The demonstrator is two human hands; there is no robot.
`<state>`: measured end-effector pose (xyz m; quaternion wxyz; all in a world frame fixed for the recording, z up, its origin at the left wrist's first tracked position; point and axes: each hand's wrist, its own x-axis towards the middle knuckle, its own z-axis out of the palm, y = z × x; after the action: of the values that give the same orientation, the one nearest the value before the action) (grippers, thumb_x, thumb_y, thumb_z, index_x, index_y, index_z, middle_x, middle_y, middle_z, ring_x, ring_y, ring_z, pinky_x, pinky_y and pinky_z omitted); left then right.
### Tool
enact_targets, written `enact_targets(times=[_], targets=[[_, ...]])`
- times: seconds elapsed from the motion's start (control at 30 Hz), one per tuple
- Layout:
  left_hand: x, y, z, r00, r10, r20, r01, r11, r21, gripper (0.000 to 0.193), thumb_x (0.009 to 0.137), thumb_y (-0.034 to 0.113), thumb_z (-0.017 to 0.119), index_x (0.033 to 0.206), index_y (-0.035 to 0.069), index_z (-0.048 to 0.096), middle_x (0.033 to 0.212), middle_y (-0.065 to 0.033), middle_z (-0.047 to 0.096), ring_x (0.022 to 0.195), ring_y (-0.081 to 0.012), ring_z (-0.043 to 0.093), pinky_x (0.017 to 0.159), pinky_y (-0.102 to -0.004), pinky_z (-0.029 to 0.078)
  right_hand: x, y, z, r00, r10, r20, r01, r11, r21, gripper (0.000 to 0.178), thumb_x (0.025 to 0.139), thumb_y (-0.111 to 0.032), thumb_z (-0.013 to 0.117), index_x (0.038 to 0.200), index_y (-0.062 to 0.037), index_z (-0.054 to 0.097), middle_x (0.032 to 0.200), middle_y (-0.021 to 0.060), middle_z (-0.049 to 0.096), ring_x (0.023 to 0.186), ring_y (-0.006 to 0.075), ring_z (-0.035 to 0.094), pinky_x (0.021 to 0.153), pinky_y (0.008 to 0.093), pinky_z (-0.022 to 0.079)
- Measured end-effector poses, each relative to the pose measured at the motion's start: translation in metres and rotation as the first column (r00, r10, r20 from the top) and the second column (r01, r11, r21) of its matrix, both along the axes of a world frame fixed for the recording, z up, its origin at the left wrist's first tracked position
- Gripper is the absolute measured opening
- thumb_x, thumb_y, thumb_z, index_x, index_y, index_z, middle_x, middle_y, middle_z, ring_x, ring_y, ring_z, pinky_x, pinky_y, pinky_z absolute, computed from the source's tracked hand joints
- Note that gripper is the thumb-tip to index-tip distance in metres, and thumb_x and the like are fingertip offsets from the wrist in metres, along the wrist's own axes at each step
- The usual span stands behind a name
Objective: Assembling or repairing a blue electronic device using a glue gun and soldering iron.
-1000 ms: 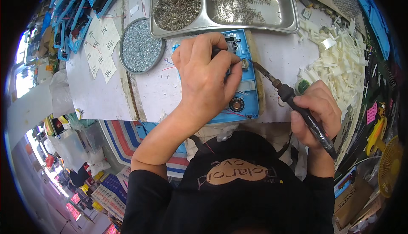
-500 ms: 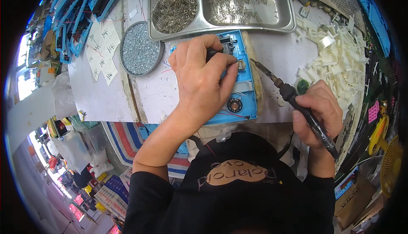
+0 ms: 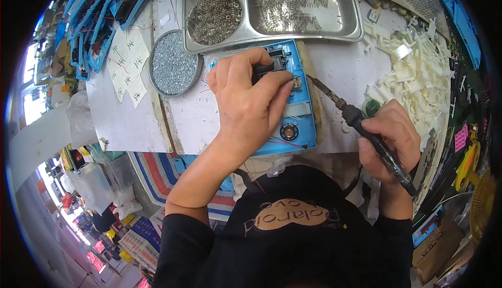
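Note:
A blue plastic casing (image 3: 307, 100) lies on the table in front of me, with a round speaker (image 3: 288, 131) near its close end and black parts (image 3: 280, 58) at its far end. My left hand (image 3: 244, 97) rests over its left side, thumb and index finger pinched together at a small metallic part (image 3: 297, 83). What they grip is too small or hidden to make out. My right hand (image 3: 393, 136) is wrapped round the black handle of a soldering iron (image 3: 355, 116). Its tip points up and left, beside the casing's right edge and apart from the small part.
A metal tray (image 3: 314, 36) of springs stands beyond the casing. Left of it is a round dish (image 3: 175, 63) of small silvery pieces. White plastic parts (image 3: 408, 68) are heaped at right; blue casings (image 3: 94, 32) with wires pile up at far left. A yellow fan (image 3: 482, 199) stands lower right.
Both hands and the soldering iron hold nearly the same place. A little more of the black part shows between the fingers of my left hand.

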<state>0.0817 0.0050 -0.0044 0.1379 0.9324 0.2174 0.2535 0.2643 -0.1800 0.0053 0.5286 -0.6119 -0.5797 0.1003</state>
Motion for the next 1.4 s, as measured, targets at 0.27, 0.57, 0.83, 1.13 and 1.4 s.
enact_targets(times=[0.27, 0.57, 0.83, 1.13, 1.4], targets=[[-0.0028, 0.0017, -0.0003, 0.998, 0.013, 0.069, -0.007, 0.996, -0.089, 0.016, 0.072, 0.015, 0.081, 0.087, 0.015, 0.076, 0.109, -0.0052, 0.060, 0.095, -0.0244, 0.053, 0.086, -0.0399, 0.035, -0.0002, -0.0008, -0.0016, 1.000, 0.007, -0.003, -0.007, 1.000, 0.004, 0.025, 0.073, -0.001, 0.075, 0.097, 0.0018, 0.068, 0.071, 0.0097, 0.060, 0.060, 0.0249, 0.055, 0.057, 0.0335, 0.043], [-0.0029, -0.0040, 0.0019, 0.996, -0.077, -0.045, 0.078, 0.997, 0.018, 0.014, 0.072, 0.016, 0.078, 0.084, 0.015, 0.072, 0.113, -0.0047, 0.059, 0.098, -0.0262, 0.051, 0.087, -0.0440, 0.033, -0.0042, -0.0023, -0.0010, 0.999, 0.035, -0.013, -0.035, 0.999, -0.008, 0.027, 0.072, 0.000, 0.075, 0.098, 0.0002, 0.068, 0.071, 0.0088, 0.060, 0.060, 0.0251, 0.055, 0.055, 0.0335, 0.042], [-0.0011, -0.0057, -0.0026, 0.999, -0.048, -0.021, 0.049, 0.999, 0.022, 0.012, 0.074, 0.016, 0.077, 0.084, 0.014, 0.070, 0.110, -0.0045, 0.058, 0.096, -0.0260, 0.051, 0.087, -0.0447, 0.032, -0.0062, -0.0020, -0.0007, 0.999, 0.043, -0.013, -0.043, 0.999, 0.003, 0.026, 0.073, -0.001, 0.075, 0.098, -0.0007, 0.068, 0.069, 0.0076, 0.057, 0.058, 0.0247, 0.053, 0.054, 0.0333, 0.042], [0.0019, -0.0063, -0.0014, 0.997, -0.056, -0.057, 0.059, 0.997, 0.041, 0.016, 0.070, 0.018, 0.077, 0.084, 0.015, 0.070, 0.111, -0.0051, 0.056, 0.100, -0.0272, 0.051, 0.090, -0.0453, 0.032, -0.0059, -0.0005, 0.0023, 0.998, 0.060, -0.005, -0.060, 0.998, -0.006, 0.025, 0.074, -0.002, 0.076, 0.098, -0.0010, 0.068, 0.068, 0.0077, 0.056, 0.058, 0.0247, 0.053, 0.053, 0.0336, 0.042], [0.0010, -0.0059, 0.0013, 0.994, -0.070, -0.082, 0.073, 0.996, 0.042, 0.019, 0.068, 0.020, 0.077, 0.084, 0.016, 0.069, 0.112, -0.0051, 0.056, 0.100, -0.0269, 0.051, 0.091, -0.0453, 0.031, -0.0075, -0.0001, 0.0004, 0.998, 0.062, 0.008, -0.062, 0.998, -0.002, 0.026, 0.073, -0.002, 0.076, 0.098, -0.0015, 0.068, 0.069, 0.0076, 0.057, 0.058, 0.0243, 0.054, 0.053, 0.0333, 0.042]])
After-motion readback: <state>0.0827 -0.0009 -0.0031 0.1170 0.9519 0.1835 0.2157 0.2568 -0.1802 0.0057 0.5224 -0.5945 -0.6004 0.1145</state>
